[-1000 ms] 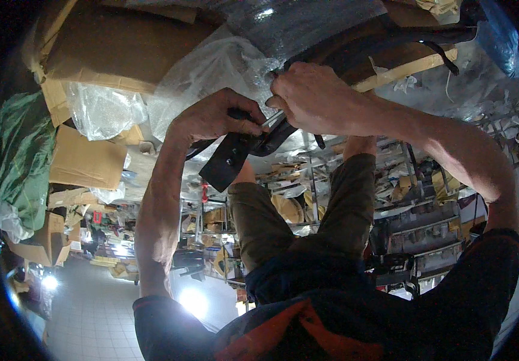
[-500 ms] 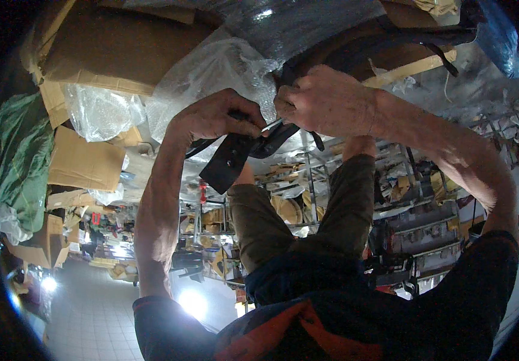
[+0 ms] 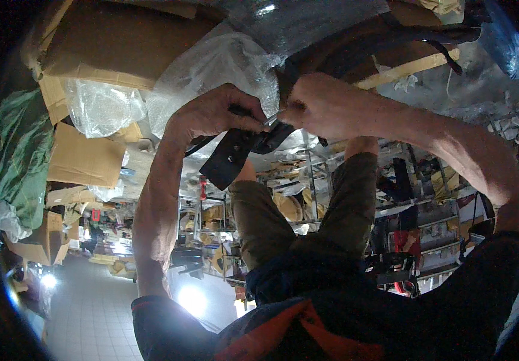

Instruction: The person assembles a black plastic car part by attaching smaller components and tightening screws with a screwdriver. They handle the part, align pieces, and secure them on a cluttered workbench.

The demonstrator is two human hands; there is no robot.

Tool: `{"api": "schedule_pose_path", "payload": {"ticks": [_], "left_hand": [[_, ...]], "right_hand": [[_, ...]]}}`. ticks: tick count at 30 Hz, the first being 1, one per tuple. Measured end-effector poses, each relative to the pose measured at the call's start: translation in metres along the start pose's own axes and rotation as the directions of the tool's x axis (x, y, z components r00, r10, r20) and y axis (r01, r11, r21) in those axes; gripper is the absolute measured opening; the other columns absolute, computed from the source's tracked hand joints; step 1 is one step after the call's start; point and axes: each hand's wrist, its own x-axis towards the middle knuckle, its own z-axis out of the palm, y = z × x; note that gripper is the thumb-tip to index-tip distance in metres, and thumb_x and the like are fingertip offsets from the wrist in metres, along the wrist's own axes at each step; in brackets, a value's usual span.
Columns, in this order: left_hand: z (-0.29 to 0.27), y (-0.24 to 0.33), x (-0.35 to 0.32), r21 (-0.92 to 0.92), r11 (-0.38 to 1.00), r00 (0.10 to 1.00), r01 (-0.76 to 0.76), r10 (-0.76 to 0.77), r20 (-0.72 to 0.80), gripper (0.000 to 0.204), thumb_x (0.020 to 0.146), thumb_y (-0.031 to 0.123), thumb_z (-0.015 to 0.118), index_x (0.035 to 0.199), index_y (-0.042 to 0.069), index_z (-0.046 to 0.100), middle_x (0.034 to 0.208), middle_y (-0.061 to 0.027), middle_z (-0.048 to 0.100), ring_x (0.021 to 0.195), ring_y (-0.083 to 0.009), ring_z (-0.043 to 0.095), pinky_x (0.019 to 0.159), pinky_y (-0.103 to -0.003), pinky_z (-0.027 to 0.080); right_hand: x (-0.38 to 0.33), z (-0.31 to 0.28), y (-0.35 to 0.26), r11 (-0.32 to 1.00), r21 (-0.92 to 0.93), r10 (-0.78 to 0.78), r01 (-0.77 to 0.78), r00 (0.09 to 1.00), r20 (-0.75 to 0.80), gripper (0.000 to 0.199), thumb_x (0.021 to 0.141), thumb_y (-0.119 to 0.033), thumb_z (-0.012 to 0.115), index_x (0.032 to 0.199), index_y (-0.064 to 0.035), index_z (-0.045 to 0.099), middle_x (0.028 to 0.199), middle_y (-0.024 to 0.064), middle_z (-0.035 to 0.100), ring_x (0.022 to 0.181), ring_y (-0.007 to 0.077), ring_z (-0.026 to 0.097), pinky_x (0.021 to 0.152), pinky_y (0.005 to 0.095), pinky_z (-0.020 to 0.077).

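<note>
My left hand [image 3: 211, 117] is closed on the upper end of a flat black plate [image 3: 228, 161] that hangs tilted below it. My right hand [image 3: 325, 105] is close beside it, its fingers pinched on a small shiny metal piece [image 3: 271, 120] where the plate meets a black curved part [image 3: 274, 138]. The two hands almost touch. Above them a dark curved frame [image 3: 392, 42] wrapped in clear plastic [image 3: 211, 66] runs to the upper right. What the metal piece is cannot be made out.
Brown cardboard boxes [image 3: 85, 159] and bags of clear plastic [image 3: 100, 108] fill the left. A green cloth [image 3: 18, 156] hangs at the far left. Metal shelving with goods [image 3: 416, 198] lies behind my olive trouser legs [image 3: 259, 222], and a tiled floor [image 3: 91, 313] shows at lower left.
Both hands have shifted slightly up and closer together, and the black plate has moved with them. The grips look the same.
</note>
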Motion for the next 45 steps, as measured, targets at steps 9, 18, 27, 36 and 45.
{"api": "schedule_pose_path", "payload": {"ticks": [9, 18, 27, 36, 45], "left_hand": [[0.0, -0.003, 0.0, 0.004, 0.999, 0.998, -0.046, 0.046, -0.041, 0.017, 0.081, 0.013, 0.078, 0.093, 0.002, 0.074, 0.084, -0.002, 0.071, 0.083, -0.0104, 0.063, 0.08, -0.031, 0.05], [0.0, -0.003, 0.0, -0.058, 0.998, 1.0, 0.01, -0.012, -0.028, 0.016, 0.082, 0.015, 0.079, 0.094, 0.004, 0.075, 0.086, -0.0007, 0.072, 0.081, -0.0092, 0.062, 0.08, -0.03, 0.051], [0.0, -0.005, 0.002, 0.038, 0.998, 0.998, -0.055, 0.057, -0.033, 0.018, 0.081, 0.017, 0.08, 0.092, 0.003, 0.075, 0.086, -0.0054, 0.072, 0.085, -0.014, 0.065, 0.083, -0.032, 0.049], [-0.002, -0.001, 0.001, -0.093, 0.995, 0.999, 0.034, -0.033, 0.017, 0.021, 0.081, 0.018, 0.08, 0.092, 0.002, 0.074, 0.086, -0.0027, 0.071, 0.083, -0.0112, 0.062, 0.081, -0.031, 0.049], [0.001, -0.002, -0.001, -0.002, 1.0, 1.0, 0.003, -0.003, -0.031, 0.018, 0.081, 0.016, 0.079, 0.091, 0.003, 0.073, 0.085, -0.0024, 0.07, 0.083, -0.0107, 0.062, 0.082, -0.03, 0.048]], "right_hand": [[-0.007, 0.007, 0.007, 0.975, -0.196, -0.15, 0.109, 0.965, -0.213, 0.018, 0.081, -0.017, 0.069, 0.084, 0.001, 0.069, 0.074, 0.0186, 0.068, 0.077, 0.0354, 0.072, 0.067, 0.0463, 0.0569], [0.003, -0.003, 0.013, 0.773, -0.526, -0.436, 0.353, 0.899, -0.036, 0.02, 0.082, -0.017, 0.066, 0.092, 0.0002, 0.069, 0.081, 0.0219, 0.07, 0.076, 0.0378, 0.072, 0.066, 0.0477, 0.0585], [0.014, -0.007, -0.009, 0.849, -0.488, -0.323, 0.204, 0.931, -0.172, 0.02, 0.077, -0.014, 0.067, 0.087, 0.0032, 0.07, 0.077, 0.021, 0.071, 0.073, 0.0368, 0.073, 0.065, 0.0449, 0.0599], [0.008, -0.013, 0.009, 0.544, -0.702, -0.572, 0.46, 0.815, 0.09, 0.014, 0.078, -0.017, 0.071, 0.076, -0.0027, 0.071, 0.07, 0.0156, 0.068, 0.071, 0.0322, 0.073, 0.064, 0.043, 0.0596], [0.015, -0.002, -0.006, 0.933, 0.247, 0.238, -0.261, 0.964, 0.119, 0.028, 0.088, -0.024, 0.069, 0.081, 0.0029, 0.071, 0.068, 0.0198, 0.067, 0.071, 0.0336, 0.071, 0.065, 0.0449, 0.0535]]}}
